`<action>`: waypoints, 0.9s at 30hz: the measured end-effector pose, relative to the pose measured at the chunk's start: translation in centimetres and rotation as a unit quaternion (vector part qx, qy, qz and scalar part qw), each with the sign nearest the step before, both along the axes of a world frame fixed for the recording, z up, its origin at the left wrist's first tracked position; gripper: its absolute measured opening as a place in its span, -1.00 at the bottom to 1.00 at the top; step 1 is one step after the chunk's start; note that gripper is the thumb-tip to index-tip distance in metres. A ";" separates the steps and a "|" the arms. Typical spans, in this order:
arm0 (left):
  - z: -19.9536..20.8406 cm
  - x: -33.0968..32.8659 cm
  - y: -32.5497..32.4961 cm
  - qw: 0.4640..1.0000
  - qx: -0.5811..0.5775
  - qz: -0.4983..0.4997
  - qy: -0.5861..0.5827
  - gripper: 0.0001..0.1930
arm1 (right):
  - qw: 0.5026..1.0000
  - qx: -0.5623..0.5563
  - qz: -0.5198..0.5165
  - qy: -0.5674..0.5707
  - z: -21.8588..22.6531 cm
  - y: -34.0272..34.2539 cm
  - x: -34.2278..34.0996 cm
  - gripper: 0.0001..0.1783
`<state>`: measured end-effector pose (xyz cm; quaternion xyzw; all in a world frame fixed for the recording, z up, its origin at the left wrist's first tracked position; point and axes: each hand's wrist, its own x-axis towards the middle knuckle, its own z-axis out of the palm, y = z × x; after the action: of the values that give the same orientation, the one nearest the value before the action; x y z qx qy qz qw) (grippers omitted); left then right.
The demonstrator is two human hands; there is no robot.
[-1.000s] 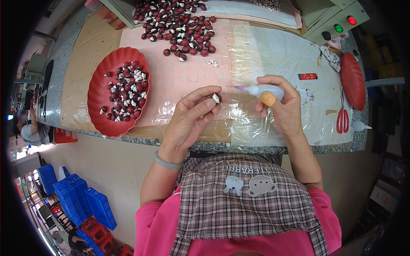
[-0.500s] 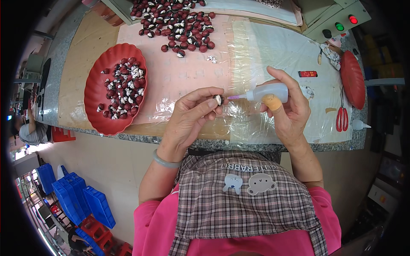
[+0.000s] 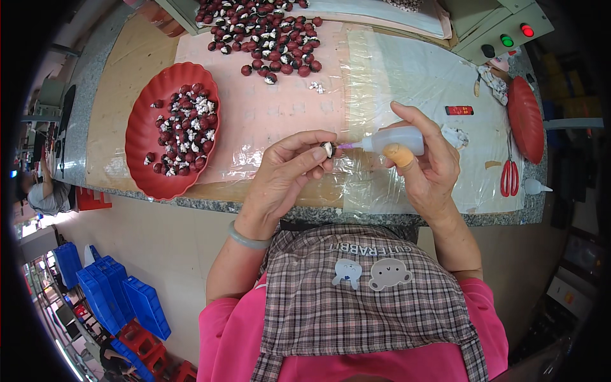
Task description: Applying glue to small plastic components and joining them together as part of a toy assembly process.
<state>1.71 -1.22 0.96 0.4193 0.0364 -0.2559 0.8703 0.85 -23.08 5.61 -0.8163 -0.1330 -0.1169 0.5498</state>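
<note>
Between the thumb and fingers of my left hand (image 3: 286,165) is a small round piece (image 3: 328,149), dark with a white patch. My right hand (image 3: 433,162) is wrapped round a translucent squeeze bottle (image 3: 398,139), lying sideways with its purple-tipped nozzle (image 3: 347,146) at the small piece. A tan covering sits on my right thumb. To the left, a red scalloped dish (image 3: 141,134) holds many dark red pieces with white crumbly bits. A spread of dark red, black and white balls (image 3: 273,51) lies on the pink sheet beyond my hands.
On the right lie red-handled scissors (image 3: 510,178), a small red item (image 3: 459,110), another red dish (image 3: 526,121) and a second nozzle bottle (image 3: 536,186). A control box (image 3: 506,32) with lit buttons stands at the back right. Blue crates (image 3: 108,293) are on the floor at left.
My right hand and the squeeze bottle have shifted slightly left, bringing the nozzle closer to the small piece. My left hand stays nearly in place.
</note>
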 end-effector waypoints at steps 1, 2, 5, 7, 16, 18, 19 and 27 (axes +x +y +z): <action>0.0 0.0 0.0 1.000 0.000 0.000 0.000 -0.72 | 1.000 -0.018 -0.003 -0.014 -0.1 0.0 0.0 -0.52; 0.0 0.1 0.0 1.000 -0.005 -0.002 0.003 -0.73 | 1.000 -0.018 -0.003 -0.014 -0.1 0.0 0.0 -0.52; -0.1 0.1 0.1 1.000 -0.008 -0.003 0.005 -0.73 | 0.999 -0.019 0.003 -0.032 -0.1 0.2 0.2 -0.50; -0.2 0.1 0.1 1.000 -0.006 0.000 0.005 -0.73 | 0.991 -0.063 0.023 -0.114 -0.3 0.0 0.5 -0.50; -0.4 0.7 1.5 0.999 -0.018 0.031 0.008 -0.75 | 0.966 0.199 0.071 0.148 -0.7 -1.0 1.4 -0.60; -0.8 0.8 1.8 0.998 -0.004 0.065 0.020 -0.74 | 0.954 0.225 0.091 0.173 -1.7 -1.2 2.8 -0.59; -0.9 0.8 2.0 0.998 -0.006 0.067 0.019 -0.74 | 0.938 0.250 0.105 0.215 -2.2 -1.0 3.4 -0.60; -1.8 0.6 2.4 0.998 0.002 0.053 0.016 -0.72 | 0.942 0.134 0.059 0.302 -4.9 2.0 8.1 -0.70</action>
<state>2.28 1.21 -0.88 0.4146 0.0730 -0.2161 0.8809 8.91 -21.06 0.67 -0.7226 0.0078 0.1509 0.6745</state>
